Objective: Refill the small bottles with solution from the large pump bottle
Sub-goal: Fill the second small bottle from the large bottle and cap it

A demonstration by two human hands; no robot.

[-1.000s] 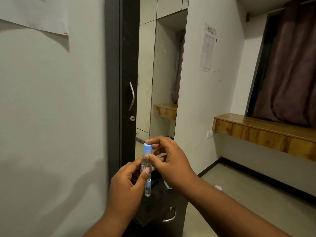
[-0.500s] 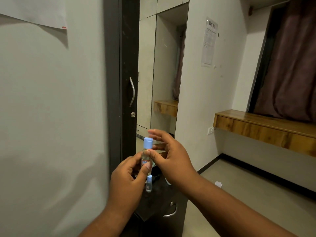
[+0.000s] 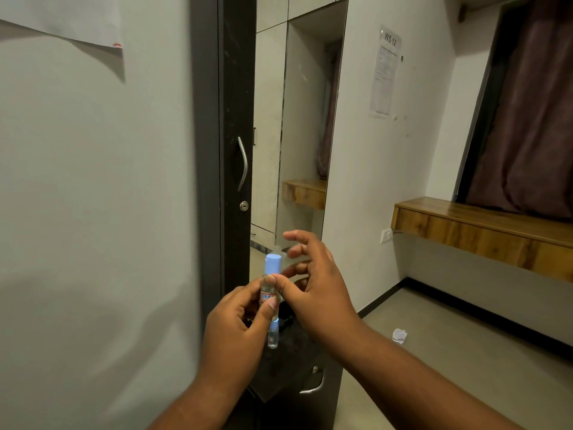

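Left hand pinches small bottle (right hand splayed).

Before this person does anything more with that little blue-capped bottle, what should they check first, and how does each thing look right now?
1. Small bottle held firmly: ok, the left hand pinches it upright between thumb and fingers.
2. Blue cap on or off: it sits on the bottle; whether it is tight, cannot tell.
3. Right hand on the cap: not ok, its fingers are spread beside the cap and only the thumb touches the bottle.
4. Second small bottle standing safely on the dark cabinet: ok, upright.
5. Large pump bottle within reach: cannot tell, not clearly visible.
6. Fill level of the held bottle: cannot tell.
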